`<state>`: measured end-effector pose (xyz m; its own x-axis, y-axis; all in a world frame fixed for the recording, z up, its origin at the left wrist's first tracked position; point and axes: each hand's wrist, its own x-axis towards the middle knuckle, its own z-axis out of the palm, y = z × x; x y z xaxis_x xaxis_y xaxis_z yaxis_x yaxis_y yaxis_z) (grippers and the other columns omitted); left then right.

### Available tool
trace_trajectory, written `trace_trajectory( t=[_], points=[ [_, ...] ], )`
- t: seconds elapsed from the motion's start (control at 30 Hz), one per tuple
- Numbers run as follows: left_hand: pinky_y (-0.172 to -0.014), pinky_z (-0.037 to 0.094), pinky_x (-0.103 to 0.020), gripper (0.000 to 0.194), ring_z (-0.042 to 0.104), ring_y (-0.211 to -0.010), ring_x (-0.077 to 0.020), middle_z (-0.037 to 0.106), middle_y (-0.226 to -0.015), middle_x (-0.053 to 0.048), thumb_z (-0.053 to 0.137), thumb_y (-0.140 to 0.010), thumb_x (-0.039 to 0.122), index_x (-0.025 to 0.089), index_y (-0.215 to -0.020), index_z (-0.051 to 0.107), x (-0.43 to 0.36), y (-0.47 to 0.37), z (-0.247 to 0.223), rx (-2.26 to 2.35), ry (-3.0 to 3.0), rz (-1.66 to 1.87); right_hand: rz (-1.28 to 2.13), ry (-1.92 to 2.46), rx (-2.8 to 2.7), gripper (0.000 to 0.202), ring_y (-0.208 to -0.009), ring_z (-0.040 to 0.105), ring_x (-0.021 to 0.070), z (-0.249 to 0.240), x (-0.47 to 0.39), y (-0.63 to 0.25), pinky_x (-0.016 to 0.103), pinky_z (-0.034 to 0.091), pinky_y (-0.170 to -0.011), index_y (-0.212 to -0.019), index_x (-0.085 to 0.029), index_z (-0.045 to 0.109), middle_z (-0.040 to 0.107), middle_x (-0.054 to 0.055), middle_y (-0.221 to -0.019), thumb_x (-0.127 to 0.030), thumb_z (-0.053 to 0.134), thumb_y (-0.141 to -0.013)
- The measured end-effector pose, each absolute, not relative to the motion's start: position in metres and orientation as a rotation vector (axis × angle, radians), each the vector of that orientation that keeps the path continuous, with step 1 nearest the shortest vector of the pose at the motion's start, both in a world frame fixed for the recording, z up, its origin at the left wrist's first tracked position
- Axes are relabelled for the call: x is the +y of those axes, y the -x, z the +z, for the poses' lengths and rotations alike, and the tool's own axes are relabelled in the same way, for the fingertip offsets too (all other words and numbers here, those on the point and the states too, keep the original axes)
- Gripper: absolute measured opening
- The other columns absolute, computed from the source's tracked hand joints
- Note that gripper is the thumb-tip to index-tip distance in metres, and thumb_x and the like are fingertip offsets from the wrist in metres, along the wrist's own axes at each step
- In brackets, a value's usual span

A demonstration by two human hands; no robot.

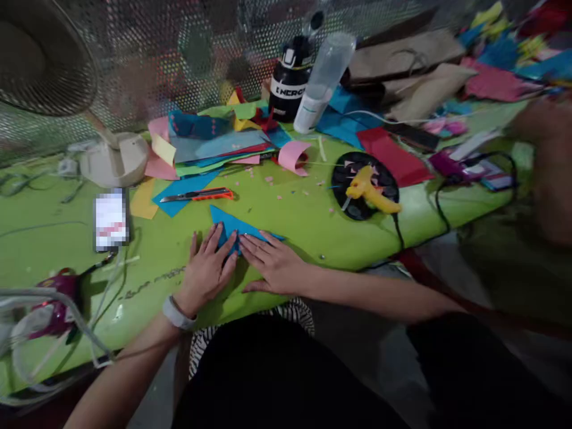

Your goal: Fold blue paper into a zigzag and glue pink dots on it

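A blue sheet of paper folded to a triangle (232, 221) lies flat on the green table (286, 208). My left hand (209, 266) rests on its left part, fingers spread and stretched out. From the right, my right hand (274, 262) lies flat over the lower right part, its fingertips close to those of the left. Both hands press on the paper without gripping it, and they cover its lower portion. Just beyond the paper is an orange box cutter (210, 194) with its blade out, resting partly on another blue paper piece (172, 205).
A yellow glue gun (369, 192) sits on a black round tray (342, 179). Colored paper sheets (218, 146), a black bottle (286, 89) and a clear bottle (324, 83) stand behind. At left are a fan (114, 158), a phone (111, 220) and cables. Another person's arm (547, 173) is at right.
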<state>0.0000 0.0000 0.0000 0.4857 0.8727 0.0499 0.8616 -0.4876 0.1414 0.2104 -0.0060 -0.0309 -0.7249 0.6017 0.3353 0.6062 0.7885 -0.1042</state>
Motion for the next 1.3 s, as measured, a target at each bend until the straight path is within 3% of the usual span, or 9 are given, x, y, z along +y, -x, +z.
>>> trace_trajectory(
  t=[0.33, 0.5, 0.6, 0.7, 0.8, 0.9, 1.03, 1.13, 1.3],
  points=[
    [-0.118, 0.014, -0.058, 0.047, 0.035, -0.141, -0.0280, 0.034, -0.154, -0.009, 0.039, -0.098, 0.038, 0.026, -0.143, 0.046, 0.004, -0.001, -0.005, 1.522, -2.619, 0.305, -0.044, 1.108, -2.669, 0.092, -0.137, 0.041, 0.0318, -0.020, -0.018, -0.240, 0.057, 0.022, -0.117, -0.140, 0.000, 0.044, 0.042, 0.023, -0.146, -0.074, 0.025, -0.089],
    [-0.118, 0.012, -0.058, 0.046, 0.034, -0.141, -0.0285, 0.036, -0.154, -0.009, 0.040, -0.098, 0.038, 0.026, -0.142, 0.046, 0.004, 0.000, -0.008, 1.514, -2.614, 0.336, -0.107, 1.236, -2.616, 0.080, -0.135, 0.045, 0.0294, -0.021, -0.029, -0.268, 0.056, 0.021, -0.116, -0.142, -0.007, 0.044, 0.047, 0.019, -0.143, -0.068, 0.030, -0.092],
    [-0.118, 0.012, -0.059, 0.047, 0.033, -0.142, -0.0282, 0.036, -0.154, -0.010, 0.038, -0.098, 0.038, 0.026, -0.143, 0.045, 0.005, 0.000, -0.009, 1.516, -2.625, 0.327, -0.096, 1.326, -2.608, 0.073, -0.133, 0.047, 0.0299, -0.016, -0.031, -0.280, 0.055, 0.025, -0.114, -0.138, -0.010, 0.050, 0.051, 0.018, -0.141, -0.065, 0.032, -0.094],
    [-0.118, 0.011, -0.059, 0.047, 0.033, -0.142, -0.0281, 0.035, -0.154, -0.011, 0.037, -0.099, 0.039, 0.025, -0.143, 0.045, 0.005, 0.001, -0.010, 1.517, -2.631, 0.329, 0.000, 1.486, -2.512, 0.056, -0.122, 0.057, 0.0306, 0.001, -0.023, -0.284, 0.050, 0.038, -0.106, -0.119, -0.012, 0.065, 0.062, 0.018, -0.130, -0.054, 0.036, -0.097],
    [-0.117, 0.011, -0.060, 0.048, 0.032, -0.142, -0.0288, 0.034, -0.154, -0.011, 0.036, -0.099, 0.040, 0.025, -0.143, 0.045, 0.005, 0.000, -0.008, 1.513, -2.636, 0.315, 0.309, 1.676, -2.306, 0.041, -0.091, 0.070, 0.0247, 0.024, -0.003, -0.274, 0.037, 0.050, -0.081, -0.092, -0.015, 0.070, 0.074, 0.012, -0.099, -0.043, 0.041, -0.097],
    [-0.117, 0.012, -0.061, 0.047, 0.032, -0.142, -0.0291, 0.035, -0.154, -0.012, 0.035, -0.099, 0.040, 0.025, -0.142, 0.046, 0.005, -0.001, -0.005, 1.522, -2.621, 0.285, 1.040, 1.633, -2.213, 0.032, -0.056, 0.066, 0.0138, 0.035, 0.023, -0.247, 0.026, 0.047, -0.057, -0.080, -0.016, 0.063, 0.071, 0.003, -0.070, -0.044, 0.051, -0.092],
    [-0.116, 0.013, -0.061, 0.046, 0.032, -0.142, -0.0283, 0.035, -0.154, -0.011, 0.030, -0.100, 0.038, 0.026, -0.142, 0.046, 0.004, -0.002, -0.004, 1.544, -2.613, 0.231, 1.843, 1.509, -2.174, 0.031, -0.045, 0.062, 0.0105, 0.027, 0.055, -0.206, 0.021, 0.045, -0.049, -0.067, -0.016, 0.054, 0.064, 0.000, -0.052, -0.034, 0.055, -0.092],
    [-0.116, 0.013, -0.062, 0.046, 0.032, -0.143, -0.0277, 0.034, -0.154, -0.011, 0.029, -0.101, 0.037, 0.026, -0.143, 0.045, 0.005, -0.002, -0.005, 1.553, -2.618, 0.204, 2.028, 1.508, -2.166, 0.034, -0.043, 0.061, 0.0093, 0.017, 0.068, -0.188, 0.020, 0.044, -0.049, -0.062, -0.015, 0.052, 0.061, -0.001, -0.048, -0.028, 0.053, -0.094],
    [-0.116, 0.014, -0.062, 0.047, 0.031, -0.143, -0.0280, 0.033, -0.155, -0.012, 0.031, -0.100, 0.036, 0.025, -0.144, 0.044, 0.005, -0.002, -0.003, 1.535, -2.628, 0.171, 2.039, 1.484, -2.221, 0.035, -0.045, 0.061, 0.0095, 0.014, 0.072, -0.187, 0.020, 0.042, -0.049, -0.061, -0.013, 0.054, 0.061, 0.000, -0.048, -0.029, 0.058, -0.092]
  ],
)
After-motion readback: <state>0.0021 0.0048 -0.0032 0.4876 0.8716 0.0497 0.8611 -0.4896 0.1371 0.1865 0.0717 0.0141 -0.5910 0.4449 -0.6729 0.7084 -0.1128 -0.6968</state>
